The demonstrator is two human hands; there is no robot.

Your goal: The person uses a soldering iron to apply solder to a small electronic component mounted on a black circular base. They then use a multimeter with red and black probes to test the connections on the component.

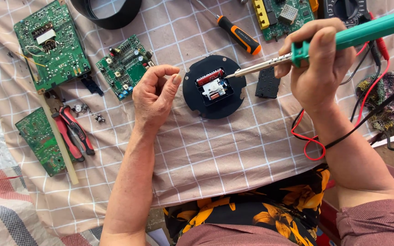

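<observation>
We hold the green-handled soldering iron point(343, 38) in our right hand point(318, 64), fingers wrapped tight round the handle near its metal barrel, and its tip rests at the right edge of the red-and-white part set in the middle of the round black disc point(214, 86). The disc lies flat on the checked cloth point(215, 150) that covers the counter. To do this well, we judge, the tip should stay on the one joint only — steady, and clear of the black plastic around it. Our left hand point(153, 93) sits just left of the disc, wrist on the cloth, thumb and forefinger pinched together; whether they hold anything we cannot tell. Left of the disc lies a small green circuit board point(125, 66); above it, an orange-and-black screwdriver point(239, 34). The right forearm comes in from the lower right, wrist bent — the iron slanting down-left towards the disc.
</observation>
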